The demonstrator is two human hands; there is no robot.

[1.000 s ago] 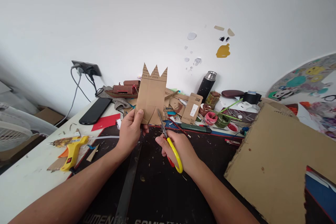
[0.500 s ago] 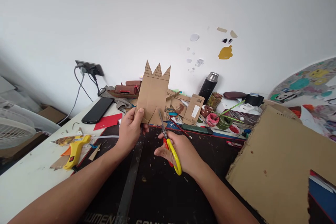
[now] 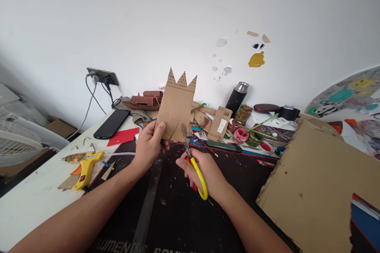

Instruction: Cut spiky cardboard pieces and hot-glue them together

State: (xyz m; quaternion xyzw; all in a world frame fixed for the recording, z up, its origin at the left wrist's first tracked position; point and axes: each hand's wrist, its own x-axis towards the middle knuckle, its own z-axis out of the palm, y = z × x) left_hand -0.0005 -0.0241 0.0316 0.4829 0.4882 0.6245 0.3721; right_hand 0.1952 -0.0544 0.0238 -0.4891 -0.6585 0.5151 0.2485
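My left hand (image 3: pixel 150 140) pinches the lower left edge of a brown cardboard piece (image 3: pixel 177 104), thumb in front and fingers behind. Three pointed teeth run along its top, under which dark printing shows. Slanting cuts mark its lower edge. In my right hand (image 3: pixel 204 170) are scissors (image 3: pixel 198 177) with yellow and red handles. Their blades point up at the lower right of the cardboard, along a cut, and look closed or nearly so. Below both hands lies a dark cutting mat (image 3: pixel 181 213) dotted with small scraps, with a metal ruler (image 3: pixel 148 205) on it.
A yellow glue gun (image 3: pixel 87 170), a black phone (image 3: pixel 112 123) and red paper (image 3: pixel 123 137) lie at left. Behind are cardboard scraps, a model boat (image 3: pixel 144 102), paint jars (image 3: pixel 241 135) and a black flask (image 3: pixel 236 99). A large cardboard sheet (image 3: pixel 308 182) covers the right side.
The cardboard piece has shifted slightly right and tilted a little clockwise. My right thumb has drawn in, and the scissor handles look closer together.
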